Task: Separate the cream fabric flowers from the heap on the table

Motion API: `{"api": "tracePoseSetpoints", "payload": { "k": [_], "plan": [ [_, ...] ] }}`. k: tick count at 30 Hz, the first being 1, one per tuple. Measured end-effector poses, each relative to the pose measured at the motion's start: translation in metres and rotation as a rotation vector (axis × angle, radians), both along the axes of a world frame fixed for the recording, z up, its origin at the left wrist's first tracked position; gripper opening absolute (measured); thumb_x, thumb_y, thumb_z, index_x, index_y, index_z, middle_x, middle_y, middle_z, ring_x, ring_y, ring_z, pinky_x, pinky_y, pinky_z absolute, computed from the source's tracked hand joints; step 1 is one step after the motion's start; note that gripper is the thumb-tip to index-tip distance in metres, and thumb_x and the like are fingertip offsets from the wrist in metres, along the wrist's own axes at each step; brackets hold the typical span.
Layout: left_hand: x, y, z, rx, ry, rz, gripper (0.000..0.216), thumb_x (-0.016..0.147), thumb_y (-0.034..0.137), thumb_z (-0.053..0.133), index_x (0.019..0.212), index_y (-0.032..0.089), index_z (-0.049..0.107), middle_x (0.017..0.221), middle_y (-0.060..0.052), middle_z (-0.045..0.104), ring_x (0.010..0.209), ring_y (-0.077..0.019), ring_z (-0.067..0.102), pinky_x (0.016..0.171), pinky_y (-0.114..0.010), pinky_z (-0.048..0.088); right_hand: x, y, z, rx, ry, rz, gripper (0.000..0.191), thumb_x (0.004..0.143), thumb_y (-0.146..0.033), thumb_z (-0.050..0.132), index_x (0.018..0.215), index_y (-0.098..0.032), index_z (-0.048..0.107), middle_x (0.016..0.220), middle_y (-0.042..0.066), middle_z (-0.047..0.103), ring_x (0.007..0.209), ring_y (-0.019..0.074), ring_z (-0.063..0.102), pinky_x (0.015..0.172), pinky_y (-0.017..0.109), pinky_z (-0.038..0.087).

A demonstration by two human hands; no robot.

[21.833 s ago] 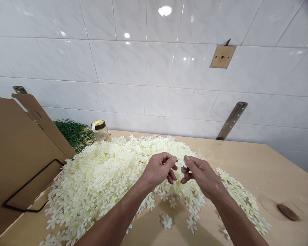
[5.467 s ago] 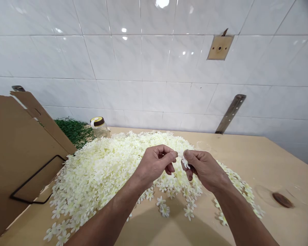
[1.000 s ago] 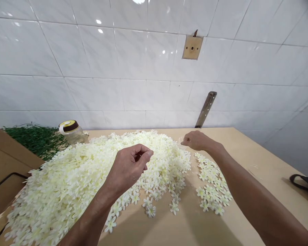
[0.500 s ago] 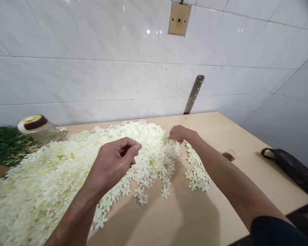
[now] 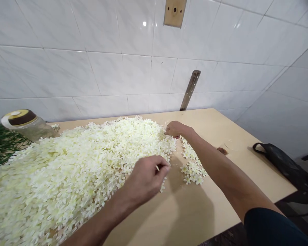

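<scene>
A broad heap of small white artificial flowers (image 5: pixel 92 150) with pale yellow centres covers the left and middle of the table. My left hand (image 5: pixel 149 174) is closed in a pinch over the heap's near right edge. A pale speck shows between its thumb and forefinger, too small to name. At the heap's far right edge my right hand (image 5: pixel 175 130) has its fingers bent together, close against the flowers. Whatever those fingertips hold is hidden. Under and beside the right forearm lies a smaller group of loose flowers (image 5: pixel 193 172), apart from the heap.
A clear bottle with a brown and yellow lid (image 5: pixel 23 118) leans at the back left, beside green plastic stems (image 5: pixel 5 143). A small brown object (image 5: pixel 222 151) and a black bag (image 5: pixel 279 160) lie on the table (image 5: pixel 236 126) at right. A perforated metal strip (image 5: pixel 190 90) stands against the wall.
My left hand has moved right and toward me, from over the heap to its near right edge, still pinched. My right hand stays at the heap's far right edge. The view has shifted slightly.
</scene>
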State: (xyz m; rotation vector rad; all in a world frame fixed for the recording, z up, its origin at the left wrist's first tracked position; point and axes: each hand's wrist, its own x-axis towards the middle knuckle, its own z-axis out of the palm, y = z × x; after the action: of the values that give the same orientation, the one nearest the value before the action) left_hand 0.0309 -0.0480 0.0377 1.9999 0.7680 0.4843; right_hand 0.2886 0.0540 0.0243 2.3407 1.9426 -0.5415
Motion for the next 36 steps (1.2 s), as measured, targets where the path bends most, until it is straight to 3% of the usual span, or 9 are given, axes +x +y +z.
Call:
{"api": "tracePoseSetpoints", "payload": {
  "k": [5, 9, 13, 17, 21, 26, 29, 32, 36],
  "plan": [
    [0.054, -0.038, -0.047, 0.252, 0.209, -0.197, 0.029, 0.091, 0.034, 0.052, 0.115, 0.021, 0.062, 0.114, -0.010, 0.060, 0.091, -0.0246, 0.062, 0.080, -0.038, 0.052, 0.001, -0.010, 0.017, 0.043, 0.131, -0.081, 0.031, 0.089, -0.041, 0.067, 0.074, -0.014, 0.067, 0.068, 0.011, 0.072, 0.060, 0.0218, 0.071, 0.057, 0.029, 0.055],
    [0.088, -0.050, -0.071, 0.477, 0.344, -0.268, 0.046, 0.087, 0.038, 0.056, 0.129, 0.021, 0.046, 0.125, -0.015, 0.049, 0.094, -0.0293, 0.059, 0.073, -0.042, 0.053, 0.001, -0.016, 0.029, 0.216, 0.184, -0.150, 0.032, 0.087, -0.035, 0.069, 0.064, -0.015, 0.063, 0.063, 0.009, 0.070, 0.054, 0.0213, 0.071, 0.059, 0.030, 0.055],
    [0.108, -0.046, -0.087, 0.587, 0.368, -0.308, 0.029, 0.098, 0.034, 0.038, 0.121, 0.018, 0.045, 0.118, -0.014, 0.050, 0.098, -0.0288, 0.058, 0.074, -0.041, 0.053, 0.004, -0.019, 0.034, 0.410, 0.241, -0.220, 0.022, 0.087, -0.027, 0.070, 0.071, -0.013, 0.066, 0.072, 0.009, 0.071, 0.052, 0.0186, 0.069, 0.059, 0.030, 0.056],
    [0.119, -0.033, -0.092, 0.632, 0.390, -0.380, 0.023, 0.096, 0.024, 0.040, 0.117, 0.016, 0.043, 0.112, -0.014, 0.053, 0.089, -0.0261, 0.061, 0.073, -0.040, 0.053, 0.008, -0.030, 0.036, 0.519, 0.346, -0.254, 0.020, 0.087, -0.029, 0.069, 0.075, -0.013, 0.067, 0.072, 0.009, 0.072, 0.048, 0.0151, 0.067, 0.052, 0.027, 0.058],
    [0.129, -0.019, -0.088, 0.478, 0.353, -0.354, 0.023, 0.099, 0.028, 0.037, 0.118, 0.017, 0.043, 0.113, -0.015, 0.054, 0.087, -0.0263, 0.064, 0.077, -0.042, 0.051, 0.010, -0.047, 0.035, 0.590, 0.455, -0.262, 0.026, 0.090, -0.030, 0.064, 0.070, -0.014, 0.066, 0.069, 0.007, 0.071, 0.047, 0.0129, 0.066, 0.049, 0.025, 0.059],
    [0.138, -0.005, -0.086, 0.222, 0.167, -0.205, 0.026, 0.097, 0.027, 0.044, 0.121, 0.019, 0.048, 0.112, -0.013, 0.062, 0.095, -0.0256, 0.064, 0.081, -0.035, 0.048, 0.015, -0.067, 0.033, 0.680, 0.539, -0.290, 0.016, 0.084, -0.029, 0.070, 0.078, -0.015, 0.070, 0.067, 0.005, 0.069, 0.057, 0.0146, 0.068, 0.049, 0.023, 0.059],
    [0.145, 0.002, -0.087, 0.111, 0.132, -0.153, 0.031, 0.096, 0.030, 0.045, 0.125, 0.019, 0.048, 0.090, -0.007, 0.068, 0.075, -0.0194, 0.066, 0.067, -0.028, 0.048, 0.019, -0.080, 0.036, 0.710, 0.565, -0.298, 0.018, 0.080, -0.033, 0.074, 0.079, -0.015, 0.071, 0.062, 0.003, 0.066, 0.057, 0.0148, 0.067, 0.047, 0.022, 0.058],
    [0.153, 0.010, -0.085, -0.127, 0.061, -0.078, 0.030, 0.090, 0.042, 0.056, 0.109, 0.018, 0.055, 0.063, 0.002, 0.060, 0.049, -0.0144, 0.057, 0.052, -0.024, 0.042, 0.019, -0.094, 0.039, 0.717, 0.593, -0.292, 0.030, 0.086, -0.043, 0.067, 0.076, -0.016, 0.069, 0.056, 0.001, 0.062, 0.046, 0.0116, 0.061, 0.043, 0.022, 0.054],
    [0.162, 0.017, -0.079, -0.232, 0.013, 0.020, 0.030, 0.080, 0.044, 0.068, 0.074, 0.018, 0.055, 0.051, 0.005, 0.046, 0.045, -0.0123, 0.050, 0.048, -0.023, 0.036, 0.018, -0.109, 0.033, 0.719, 0.635, -0.293, 0.041, 0.092, -0.052, 0.055, 0.075, -0.016, 0.067, 0.061, 0.003, 0.065, 0.043, 0.0101, 0.058, 0.042, 0.022, 0.052]
  ]
}}
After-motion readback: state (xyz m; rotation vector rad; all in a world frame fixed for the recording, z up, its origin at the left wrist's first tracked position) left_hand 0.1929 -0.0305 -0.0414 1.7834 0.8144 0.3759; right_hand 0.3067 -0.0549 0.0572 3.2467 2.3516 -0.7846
